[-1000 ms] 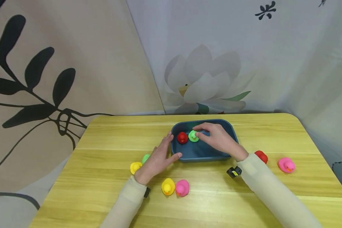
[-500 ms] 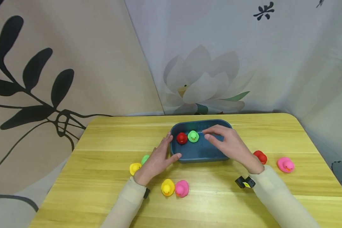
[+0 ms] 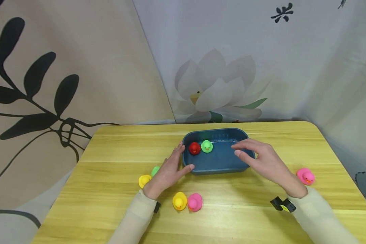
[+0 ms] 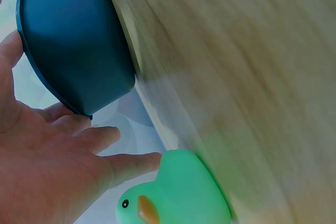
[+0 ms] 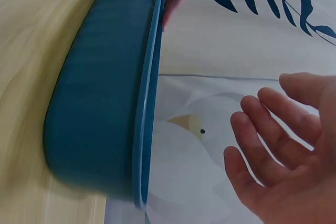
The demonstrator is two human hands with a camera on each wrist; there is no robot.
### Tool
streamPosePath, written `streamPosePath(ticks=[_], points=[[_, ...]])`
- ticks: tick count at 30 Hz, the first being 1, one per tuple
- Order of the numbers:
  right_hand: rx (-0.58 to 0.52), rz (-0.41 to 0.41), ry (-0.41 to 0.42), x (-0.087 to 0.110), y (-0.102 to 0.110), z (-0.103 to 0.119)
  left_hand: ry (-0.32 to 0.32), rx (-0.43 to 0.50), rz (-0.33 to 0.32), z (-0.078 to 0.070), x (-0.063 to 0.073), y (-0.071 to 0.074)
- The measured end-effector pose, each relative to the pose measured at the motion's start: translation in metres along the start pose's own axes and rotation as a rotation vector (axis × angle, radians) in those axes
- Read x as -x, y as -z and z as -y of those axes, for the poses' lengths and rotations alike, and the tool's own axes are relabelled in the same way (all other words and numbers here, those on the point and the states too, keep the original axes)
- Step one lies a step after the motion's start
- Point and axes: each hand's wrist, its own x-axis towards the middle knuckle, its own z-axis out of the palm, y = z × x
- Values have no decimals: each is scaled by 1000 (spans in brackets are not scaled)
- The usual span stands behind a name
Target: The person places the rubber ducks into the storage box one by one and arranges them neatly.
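In the head view, the blue tub (image 3: 221,162) sits on the wooden table (image 3: 231,223), with a red duck (image 3: 194,148) and a green duck (image 3: 206,146) side by side within its left half. The person's left hand (image 3: 167,172) rests on the tub's left end, thumb spread well away from the fingers. The right hand (image 3: 263,161) hovers over the tub's right end, its fingers lightly bent and a gap between thumb and forefinger. To the left of the tub, a yellow duck (image 3: 144,181) and a second green duck (image 3: 154,171) show partly behind the left hand. On the tub's near side, another yellow duck (image 3: 180,201) stands against a pink duck (image 3: 195,202); right of the tub lies another pink duck (image 3: 305,176). In the left wrist view, thumb and fingertips touch the tub's rim, with the other fingers fanned out towards the second green duck; whether the nearest fingertip touches it, I cannot tell. In the right wrist view, the right hand's slightly curved, spread fingers are apart from the tub's wall.
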Motion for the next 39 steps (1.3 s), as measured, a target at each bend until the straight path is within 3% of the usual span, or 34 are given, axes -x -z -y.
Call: streamPosePath(ticks=[9,25,32,39], points=[[74,-65,-9,19,23,-5,5,-6,1,-2,0,0],[143,-105,-38,50,51,-33,0,-6,4,-1,0,0],[139,-82,-110,62,62,-53,7,-5,4,-3,1,0],[153,-11,-155,68,69,-70,-5,-15,6,-2,2,0]])
